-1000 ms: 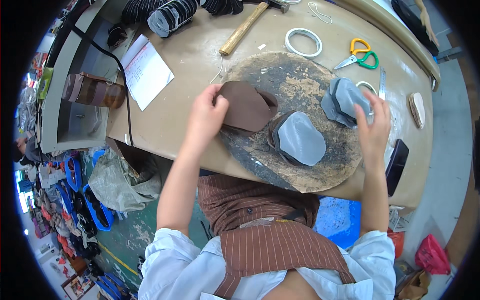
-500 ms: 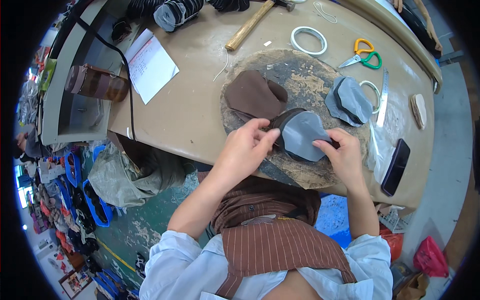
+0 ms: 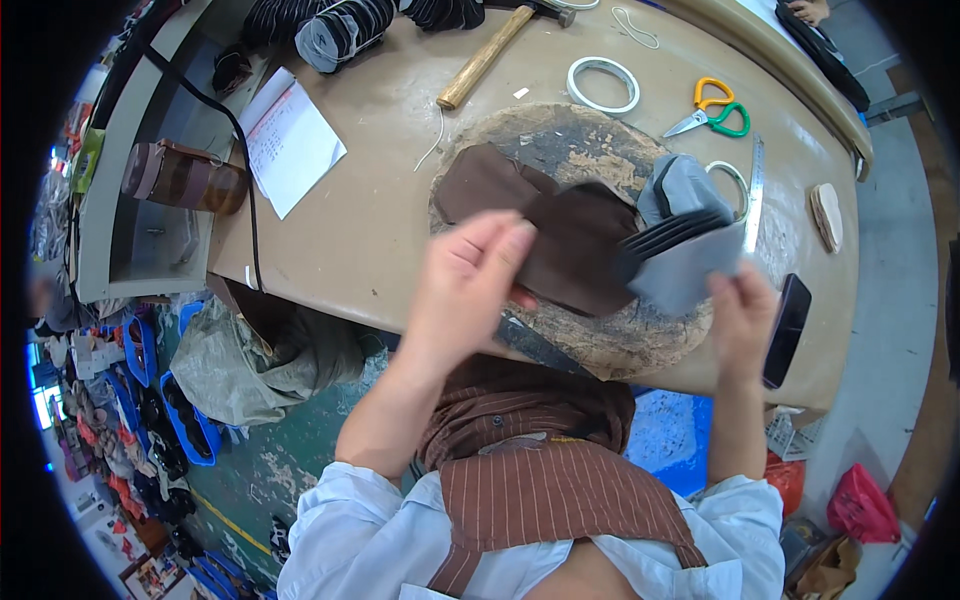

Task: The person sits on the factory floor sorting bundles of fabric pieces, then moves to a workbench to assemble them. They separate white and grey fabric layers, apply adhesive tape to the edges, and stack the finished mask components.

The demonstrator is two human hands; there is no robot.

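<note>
2 hands, fingers pinched: left hand [image 3: 463,285] holds brown pieces [image 3: 585,255], right hand [image 3: 746,312] holds grey-topped stack [image 3: 680,272].

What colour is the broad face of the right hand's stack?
Grey, on the stack at the right hand; best seen in the head view.

Pale blue shirt [image 3: 345,545], crumpled sleeves [image 3: 350,495], brown pinstriped apron [image 3: 570,492], striped straps [image 3: 456,572], bare hands [image 3: 462,285]
</note>
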